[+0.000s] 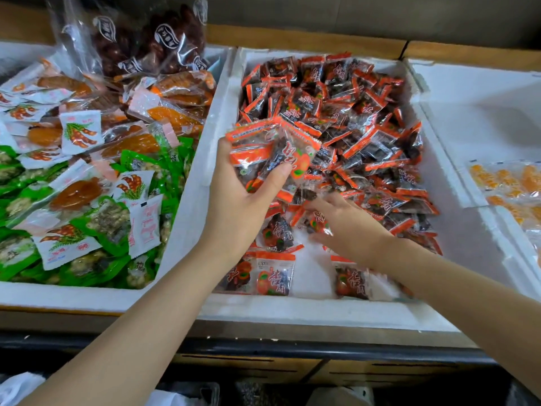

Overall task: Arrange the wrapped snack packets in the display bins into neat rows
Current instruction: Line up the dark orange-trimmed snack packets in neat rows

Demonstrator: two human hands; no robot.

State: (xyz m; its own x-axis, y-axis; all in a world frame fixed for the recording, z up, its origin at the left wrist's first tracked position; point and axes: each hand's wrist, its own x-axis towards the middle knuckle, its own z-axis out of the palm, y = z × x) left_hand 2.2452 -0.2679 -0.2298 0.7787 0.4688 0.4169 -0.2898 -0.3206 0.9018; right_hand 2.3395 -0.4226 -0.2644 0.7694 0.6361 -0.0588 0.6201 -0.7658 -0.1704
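A white foam bin [322, 312] in the middle holds a loose heap of orange-and-clear snack packets [366, 118] with dark fruit inside. My left hand [243, 200] is raised over the bin's left side and grips a stack of several of these packets [269, 153]. My right hand [348, 227] is low in the bin, blurred, with its fingers on a single packet [317, 224] at the heap's near edge. Along the bin's front lie a few packets flat, two side by side [260, 273] and one [351, 279] under my right forearm.
The left bin [87, 297] is full of green, white and orange packets [82, 200], with bags of dark red fruit [146, 39] at its back. A right bin [483, 92] holds yellow-orange packets [509, 180]. A dark shelf edge [292, 347] runs below.
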